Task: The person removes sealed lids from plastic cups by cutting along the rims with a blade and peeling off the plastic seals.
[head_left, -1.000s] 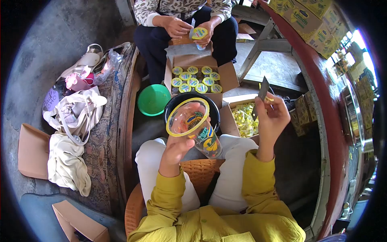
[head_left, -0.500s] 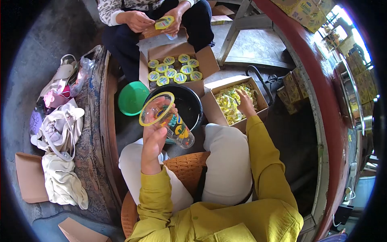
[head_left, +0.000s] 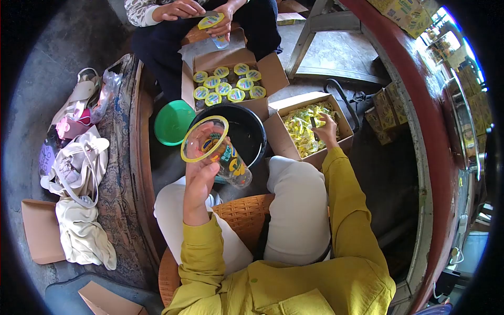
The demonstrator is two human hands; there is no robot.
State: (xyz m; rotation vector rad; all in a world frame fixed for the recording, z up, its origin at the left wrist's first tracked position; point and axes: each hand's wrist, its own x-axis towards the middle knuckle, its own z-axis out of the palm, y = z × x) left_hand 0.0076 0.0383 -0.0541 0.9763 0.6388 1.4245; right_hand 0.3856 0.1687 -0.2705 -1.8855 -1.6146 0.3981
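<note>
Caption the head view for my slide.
Left hand grips a clear, yellow-rimmed cup; right hand, holding a thin dark tool, is over a cardboard box of yellow scraps.

And down it goes! The right hand [head_left: 328, 127], raised a second ago with its dark blade [head_left: 313, 122] pointing up, is now low over the yellow pieces [head_left: 297, 123] in the carton [head_left: 277, 140] on the right. The clear cup [head_left: 234, 163] has swung left, baring more of the black bucket [head_left: 249, 128], and at the far side the co-worker's blade [head_left: 208, 14], upright earlier, has tipped level along the lid's [head_left: 211, 21] far edge!
</note>
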